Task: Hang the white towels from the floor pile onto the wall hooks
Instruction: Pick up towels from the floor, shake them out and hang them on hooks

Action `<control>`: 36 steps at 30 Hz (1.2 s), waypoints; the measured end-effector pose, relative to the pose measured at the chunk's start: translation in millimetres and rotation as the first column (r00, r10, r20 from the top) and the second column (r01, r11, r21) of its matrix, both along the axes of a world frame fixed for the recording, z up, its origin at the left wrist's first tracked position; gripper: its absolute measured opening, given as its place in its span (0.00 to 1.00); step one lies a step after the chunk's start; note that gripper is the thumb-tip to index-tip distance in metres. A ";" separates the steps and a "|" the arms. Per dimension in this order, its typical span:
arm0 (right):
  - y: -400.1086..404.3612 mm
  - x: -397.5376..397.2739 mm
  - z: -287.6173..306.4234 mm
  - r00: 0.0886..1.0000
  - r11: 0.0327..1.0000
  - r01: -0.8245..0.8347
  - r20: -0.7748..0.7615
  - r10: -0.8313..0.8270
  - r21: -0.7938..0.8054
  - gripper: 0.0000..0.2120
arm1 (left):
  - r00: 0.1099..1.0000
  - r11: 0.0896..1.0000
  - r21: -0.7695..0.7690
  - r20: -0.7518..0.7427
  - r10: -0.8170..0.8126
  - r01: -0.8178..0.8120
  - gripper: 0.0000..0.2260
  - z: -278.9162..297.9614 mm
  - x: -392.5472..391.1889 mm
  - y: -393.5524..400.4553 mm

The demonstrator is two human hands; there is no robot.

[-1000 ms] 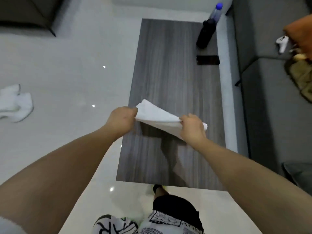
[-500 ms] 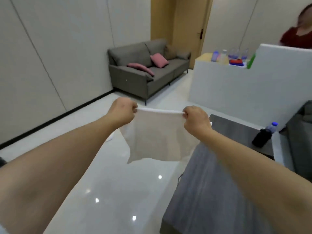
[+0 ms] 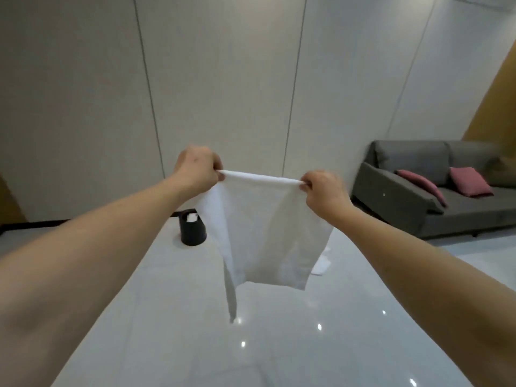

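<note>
While both hands' grip (image 3: 196, 170) (image 3: 324, 191) pinches the white towel (image 3: 265, 230), it partly hides a black bin (image 3: 191, 229).

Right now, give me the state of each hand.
Left hand: fingers closed, pinching one top corner of the white towel.
Right hand: fingers closed, pinching the other top corner.

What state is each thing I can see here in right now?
White towel: unfolded, hanging in the air from its top edge, one lower corner trailing lowest.
Left hand: gripping the towel's top left corner.
Right hand: pinching the towel's top right corner.
Black bin: upright on the floor by the wall, something white inside.
White cloths on the floor: lying crumpled, mostly hidden behind the towel.
Pink cushions: resting on the grey sofa.
</note>
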State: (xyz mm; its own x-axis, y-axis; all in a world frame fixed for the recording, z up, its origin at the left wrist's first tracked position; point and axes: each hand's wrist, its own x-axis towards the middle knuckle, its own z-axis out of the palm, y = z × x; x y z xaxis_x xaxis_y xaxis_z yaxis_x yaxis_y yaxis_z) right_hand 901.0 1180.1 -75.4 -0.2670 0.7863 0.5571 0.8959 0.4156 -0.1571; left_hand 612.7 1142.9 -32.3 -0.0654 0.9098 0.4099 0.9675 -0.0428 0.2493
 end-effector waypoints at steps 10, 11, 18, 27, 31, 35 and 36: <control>115.0 -313.0 -12.9 0.896 0.895 -0.436 -0.129 0.424 -0.089 0.07 | 0.905 0.906 -0.029 0.042 0.424 -0.423 0.02 -15.0 -254.0 -10.0; 122.7 -344.7 -11.5 0.872 0.873 -0.481 -0.147 0.467 -0.080 0.07 | 0.888 0.889 -0.027 0.036 0.458 -0.457 0.03 -13.4 -278.3 -10.5; 154.4 -533.0 2.6 0.600 0.606 -0.793 -0.092 0.795 0.060 0.13 | 0.692 0.701 -0.084 0.119 0.712 -0.708 0.08 2.5 -415.0 -41.1; 124.0 -735.1 13.6 0.240 0.235 -0.949 0.000 0.971 0.210 0.08 | 0.468 0.488 -0.107 0.168 0.868 -0.866 0.08 8.9 -538.5 -104.8; 98.9 -826.8 15.7 0.215 0.213 -0.957 -0.015 0.977 0.199 0.09 | 0.420 0.436 -0.059 0.181 0.889 -0.898 0.11 7.8 -604.4 -128.3; 77.1 -923.0 14.3 0.238 0.240 -0.960 -0.028 0.971 0.142 0.10 | 0.385 0.402 -0.075 0.168 0.907 -0.913 0.12 10.4 -686.5 -144.5; 72.5 -949.7 14.2 0.240 0.242 -0.961 -0.031 0.970 0.129 0.10 | 0.384 0.401 -0.070 0.181 0.906 -0.913 0.13 11.0 -709.8 -148.1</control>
State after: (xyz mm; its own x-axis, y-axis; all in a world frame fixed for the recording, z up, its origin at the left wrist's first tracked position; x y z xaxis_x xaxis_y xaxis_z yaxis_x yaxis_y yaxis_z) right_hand -48.8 1252.6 -61.1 -0.7461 -0.0690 0.6623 -0.2051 0.9701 -0.1299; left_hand -97.1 994.8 -21.4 -0.9117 0.2491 0.3266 0.3766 0.8244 0.4225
